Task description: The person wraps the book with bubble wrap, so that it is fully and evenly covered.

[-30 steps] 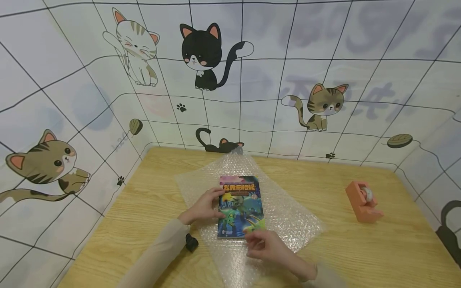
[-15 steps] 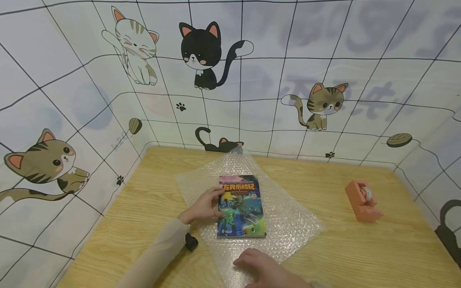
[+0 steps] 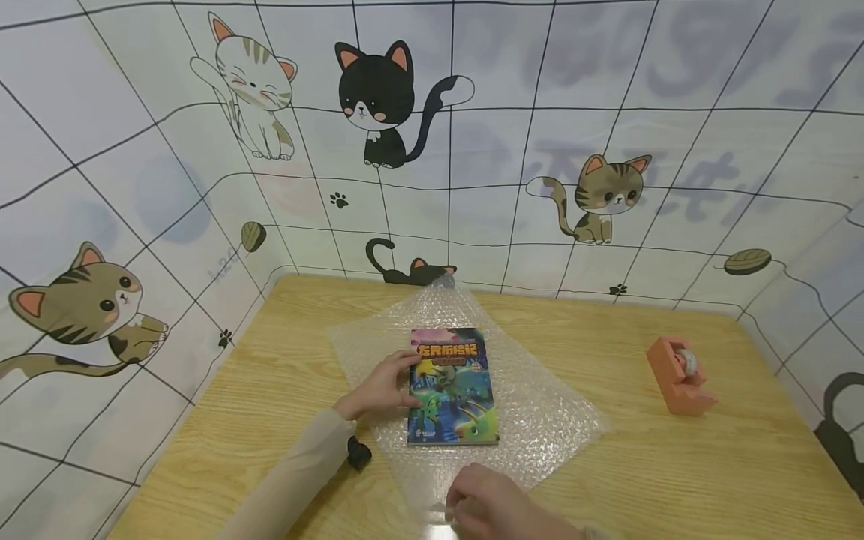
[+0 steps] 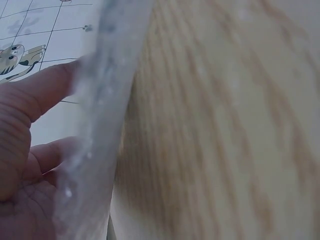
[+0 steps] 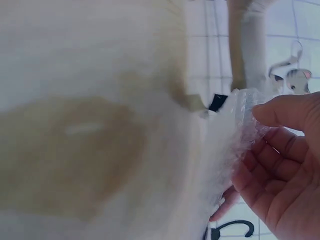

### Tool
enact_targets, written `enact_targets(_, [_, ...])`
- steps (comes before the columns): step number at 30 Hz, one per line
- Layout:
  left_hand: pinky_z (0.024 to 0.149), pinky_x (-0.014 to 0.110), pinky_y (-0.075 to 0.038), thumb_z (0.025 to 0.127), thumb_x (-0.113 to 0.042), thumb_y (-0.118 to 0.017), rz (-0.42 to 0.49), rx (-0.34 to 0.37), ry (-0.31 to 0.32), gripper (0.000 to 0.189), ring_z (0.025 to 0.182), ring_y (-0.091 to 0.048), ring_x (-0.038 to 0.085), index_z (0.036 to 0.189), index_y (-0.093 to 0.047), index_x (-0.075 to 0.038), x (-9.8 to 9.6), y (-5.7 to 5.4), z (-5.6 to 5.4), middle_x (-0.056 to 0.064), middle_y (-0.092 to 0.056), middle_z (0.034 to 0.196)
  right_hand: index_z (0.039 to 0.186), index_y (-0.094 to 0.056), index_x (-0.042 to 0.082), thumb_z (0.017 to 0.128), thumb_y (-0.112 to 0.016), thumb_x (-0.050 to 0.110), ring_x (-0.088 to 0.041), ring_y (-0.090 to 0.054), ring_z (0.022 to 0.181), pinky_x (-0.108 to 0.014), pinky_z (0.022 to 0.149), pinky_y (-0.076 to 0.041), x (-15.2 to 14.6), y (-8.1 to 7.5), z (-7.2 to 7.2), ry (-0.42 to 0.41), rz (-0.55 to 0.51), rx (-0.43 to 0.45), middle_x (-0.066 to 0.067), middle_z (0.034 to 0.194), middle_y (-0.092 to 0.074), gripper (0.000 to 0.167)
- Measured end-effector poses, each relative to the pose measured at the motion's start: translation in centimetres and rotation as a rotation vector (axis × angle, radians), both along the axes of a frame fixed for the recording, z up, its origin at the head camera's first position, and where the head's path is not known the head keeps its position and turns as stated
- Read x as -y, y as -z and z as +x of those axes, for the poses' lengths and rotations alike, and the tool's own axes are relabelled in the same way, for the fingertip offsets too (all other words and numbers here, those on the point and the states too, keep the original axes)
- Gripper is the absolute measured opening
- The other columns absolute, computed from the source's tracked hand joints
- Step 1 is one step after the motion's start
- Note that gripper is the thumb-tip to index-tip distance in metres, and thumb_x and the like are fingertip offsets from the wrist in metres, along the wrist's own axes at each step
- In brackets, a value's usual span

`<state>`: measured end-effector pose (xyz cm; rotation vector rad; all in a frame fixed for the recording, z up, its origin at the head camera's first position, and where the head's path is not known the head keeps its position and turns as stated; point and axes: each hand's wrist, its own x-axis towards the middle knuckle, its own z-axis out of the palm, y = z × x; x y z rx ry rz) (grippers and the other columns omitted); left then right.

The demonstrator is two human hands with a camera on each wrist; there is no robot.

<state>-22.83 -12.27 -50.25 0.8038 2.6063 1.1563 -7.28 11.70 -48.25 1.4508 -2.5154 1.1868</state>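
The person's left hand (image 3: 379, 387) rests its loosely extended fingers on the left edge of the book (image 3: 455, 409), which lies flat on bubble wrap (image 3: 547, 409) just right of them. Nearer the person, the right hand (image 3: 493, 501) pinches the bubble wrap between thumb and fingers. Well right of both hands' fingers sits a tape dispenser (image 3: 677, 386).

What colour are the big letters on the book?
The big letters on the book are yellow-orange; the head view shows them best.
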Motion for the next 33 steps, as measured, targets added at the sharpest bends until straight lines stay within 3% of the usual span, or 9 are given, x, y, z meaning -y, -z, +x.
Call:
enact_targets(2, [0.108, 0.048, -0.029, 0.066, -0.016, -0.085, -0.005, 0.006, -0.002, 0.083, 0.128, -0.038, 0.034, 0.135, -0.044, 0.006, 0.0, 0.1, -0.1, 0.016, -0.042, 0.138, 0.089, -0.062, 0.014, 0.085, -0.065, 0.006, 0.0, -0.054, 0.083, -0.015, 0.072, -0.048, 0.0, -0.6, -0.4, 0.03, -0.025, 0.047, 0.008, 0.085, -0.06, 0.009])
enact_targets(8, [0.107, 0.048, -0.03, 0.066, -0.017, -0.085, 0.002, -0.005, 0.002, 0.083, 0.127, -0.038, 0.034, 0.134, -0.044, 0.006, 0.1, 0.3, -0.2, 0.016, -0.042, 0.138, 0.086, -0.061, 0.01, 0.079, -0.068, -0.002, -0.003, -0.057, 0.075, -0.017, 0.065, -0.051, 0.2, -2.0, -2.1, 0.109, -0.098, -0.012, 0.005, 0.081, -0.062, 0.015])
enact_targets(12, [0.107, 0.048, -0.03, 0.065, -0.016, -0.086, 0.012, -0.016, 0.005, 0.083, 0.127, -0.039, 0.035, 0.133, -0.045, 0.008, 0.1, 0.3, -0.2, 0.017, -0.043, 0.137, 0.086, -0.061, 0.008, 0.08, -0.067, -0.004, -0.004, -0.058, 0.073, -0.017, 0.062, -0.052, 0.3, -2.7, -3.5, 0.138, -0.149, 0.001, 0.001, 0.079, -0.063, 0.014])
enact_targets(18, [0.106, 0.048, -0.031, 0.065, -0.014, -0.086, 0.025, -0.018, 0.003, 0.082, 0.126, -0.04, 0.035, 0.133, -0.045, 0.008, 0.1, 0.3, -0.1, 0.017, -0.044, 0.137, 0.087, -0.063, 0.004, 0.084, -0.065, -0.002, -0.008, -0.06, 0.071, -0.021, 0.059, -0.053, 0.5, -3.5, -5.5, 0.197, -0.184, 0.089, -0.004, 0.08, -0.065, 0.007])
enact_targets(23, [0.106, 0.048, -0.031, 0.064, -0.012, -0.086, 0.032, -0.017, 0.002, 0.082, 0.125, -0.04, 0.035, 0.133, -0.045, 0.008, 0.1, 0.3, 0.0, 0.018, -0.044, 0.136, 0.088, -0.064, 0.0, 0.084, -0.065, -0.002, -0.01, -0.06, 0.071, -0.022, 0.059, -0.053, 0.7, -3.6, -6.8, 0.271, -0.169, 0.173, -0.006, 0.08, -0.066, 0.005])
enact_targets(33, [0.105, 0.047, -0.034, 0.068, -0.004, -0.081, 0.018, -0.03, 0.015, 0.076, 0.126, -0.039, 0.034, 0.134, -0.044, 0.008, 0.1, 0.6, -0.2, 0.018, -0.043, 0.136, 0.089, -0.065, 0.0, 0.087, -0.064, 0.005, -0.009, -0.059, 0.068, -0.022, 0.061, -0.052, 1.0, -2.2, -9.4, 0.395, -0.154, 0.233, -0.004, 0.08, -0.066, 0.005])
